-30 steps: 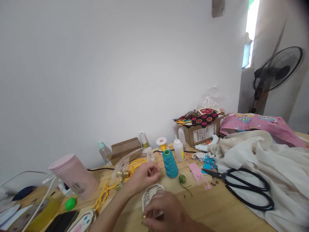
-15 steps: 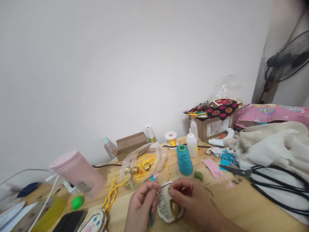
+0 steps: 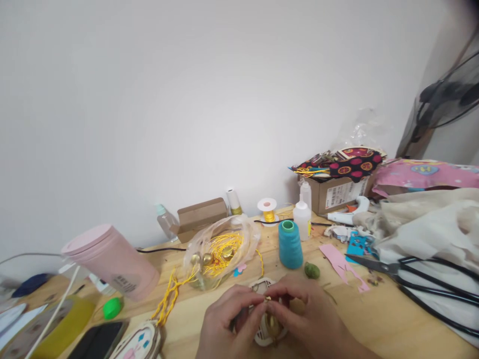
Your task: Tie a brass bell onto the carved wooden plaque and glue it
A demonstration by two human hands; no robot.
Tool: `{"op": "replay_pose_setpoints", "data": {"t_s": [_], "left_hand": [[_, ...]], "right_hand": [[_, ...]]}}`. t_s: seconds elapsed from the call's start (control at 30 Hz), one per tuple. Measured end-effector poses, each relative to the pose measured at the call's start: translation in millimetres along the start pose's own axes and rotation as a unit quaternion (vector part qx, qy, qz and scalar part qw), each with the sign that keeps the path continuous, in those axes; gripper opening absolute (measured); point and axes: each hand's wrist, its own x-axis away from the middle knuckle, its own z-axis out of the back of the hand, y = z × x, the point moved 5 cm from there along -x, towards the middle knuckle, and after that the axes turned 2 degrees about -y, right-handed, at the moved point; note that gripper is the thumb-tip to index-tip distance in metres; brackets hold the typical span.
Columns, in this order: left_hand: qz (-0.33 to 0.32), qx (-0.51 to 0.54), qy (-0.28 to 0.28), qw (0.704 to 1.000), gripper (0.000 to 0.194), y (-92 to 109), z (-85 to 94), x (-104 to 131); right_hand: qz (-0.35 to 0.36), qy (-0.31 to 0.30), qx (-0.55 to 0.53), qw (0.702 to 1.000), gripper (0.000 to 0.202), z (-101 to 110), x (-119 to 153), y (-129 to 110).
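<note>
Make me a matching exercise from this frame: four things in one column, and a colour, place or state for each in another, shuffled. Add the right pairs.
Things
1. Openwork frame
2. Thread cone
3. Scissors
4. Lidded canister

Descriptions
A. Pink
B. Handles lying over the pale cloth
C. Partly covered by the left hand and right hand
D. Blue-green, upright on the table

Right pairs: 1-C, 2-D, 3-B, 4-A.
</note>
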Motion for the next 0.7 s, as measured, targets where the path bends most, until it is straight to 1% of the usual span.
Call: {"op": "replay_pose_setpoints", "data": {"t_s": [0.13, 0.2, 0.3, 0.37, 0.43, 0.57, 0.7], "left_hand": [[0.043, 0.023, -0.004, 0.999, 0.007, -2.5, -1.8, -0.8], [0.064, 0.038, 0.003, 0.997, 0.007, -5.0, -2.1, -0.7], [0.093, 0.053, 0.012, 0.994, 0.008, -10.7, -1.5, 0.5], [0.101, 0.061, 0.005, 0.993, 0.01, -14.2, -1.4, 1.1], [0.089, 0.065, -0.01, 0.994, 0.012, -15.4, -1.7, 1.0], [0.04, 0.039, -0.045, 0.997, 0.014, -11.6, -3.2, 0.0], [0.016, 0.012, -0.051, 0.999, 0.017, -6.8, -2.0, -0.3]], "right_hand": [[0.015, -0.002, 0.009, 1.0, 0.013, 2.2, -1.0, -2.2], [0.032, -0.012, 0.01, 0.999, 0.015, 2.5, -1.7, -4.6], [0.059, -0.029, 0.009, 0.998, 0.017, 1.8, -1.5, -7.8], [0.064, -0.031, 0.01, 0.997, 0.017, 1.3, -0.7, -7.5], [0.058, -0.024, 0.013, 0.998, 0.016, 1.1, 0.1, -5.6], [0.036, -0.023, 0.022, 0.999, 0.015, -0.1, 0.2, -1.5], [0.023, -0.028, 0.031, 0.999, 0.016, 0.2, -0.9, -1.0]]}}
